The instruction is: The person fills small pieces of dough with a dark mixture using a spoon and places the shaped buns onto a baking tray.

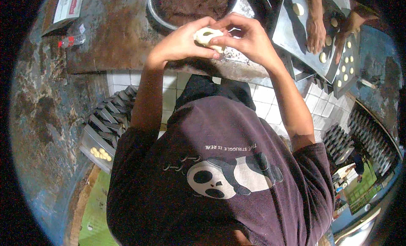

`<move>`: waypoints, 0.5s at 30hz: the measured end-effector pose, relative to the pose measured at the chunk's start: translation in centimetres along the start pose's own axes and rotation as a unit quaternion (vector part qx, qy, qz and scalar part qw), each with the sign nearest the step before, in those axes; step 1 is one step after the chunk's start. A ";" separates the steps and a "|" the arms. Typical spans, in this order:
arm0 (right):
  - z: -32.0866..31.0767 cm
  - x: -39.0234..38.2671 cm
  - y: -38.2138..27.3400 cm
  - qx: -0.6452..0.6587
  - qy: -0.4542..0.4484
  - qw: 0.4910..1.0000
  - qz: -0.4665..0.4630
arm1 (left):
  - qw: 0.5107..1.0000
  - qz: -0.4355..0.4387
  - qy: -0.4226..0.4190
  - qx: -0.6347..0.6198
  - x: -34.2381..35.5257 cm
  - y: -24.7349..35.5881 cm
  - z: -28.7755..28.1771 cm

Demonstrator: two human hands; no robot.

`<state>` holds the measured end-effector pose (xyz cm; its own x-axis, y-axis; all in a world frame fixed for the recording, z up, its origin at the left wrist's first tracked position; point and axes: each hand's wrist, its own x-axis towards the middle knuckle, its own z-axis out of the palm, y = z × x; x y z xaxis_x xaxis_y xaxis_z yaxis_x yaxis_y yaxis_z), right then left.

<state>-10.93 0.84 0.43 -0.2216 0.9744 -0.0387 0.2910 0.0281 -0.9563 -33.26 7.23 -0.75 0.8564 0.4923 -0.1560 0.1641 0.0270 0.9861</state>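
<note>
Between my two hands is a piece of pale dough point(204, 37) with a dark hollow or dark filling showing in its middle; I cannot tell which. My left hand point(179, 43) cups it from the left, thumb along the near side. From the right, the thumb and fingers of my right hand point(249, 37) close on the dough's edge. Just beyond my hands stands a round metal basin point(154, 12) holding a brown crumbly mass point(190, 5). Both hands are above the near edge of the worn table point(101, 55).
At the right, another person's hands point(316, 34) work over metal trays point(292, 32) bearing several dough balls point(322, 57). A carton point(67, 6) and a clear bottle with a red cap point(75, 40) lie at the left. Lower left, a tin point(94, 158) holds yellowish pieces beside stacked metal pans point(114, 114).
</note>
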 end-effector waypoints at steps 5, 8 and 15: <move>-1.4 -1.4 -1.2 0.183 0.029 0.980 0.078 | 0.992 -0.008 0.110 -0.069 0.5 0.5 2.2; -2.3 -1.5 -3.4 0.085 0.061 0.995 -0.002 | 0.974 -0.069 0.151 -0.156 1.0 1.7 3.3; -5.9 -0.4 -4.8 -0.170 0.003 0.979 -0.116 | 0.933 -0.098 0.157 -0.307 3.0 2.9 4.8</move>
<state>-6.80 1.63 6.77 -0.3128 0.9345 0.1700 0.5275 0.3197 -0.7871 -27.87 4.58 1.36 0.6373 0.6541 -0.4074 -0.0919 0.5894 0.8026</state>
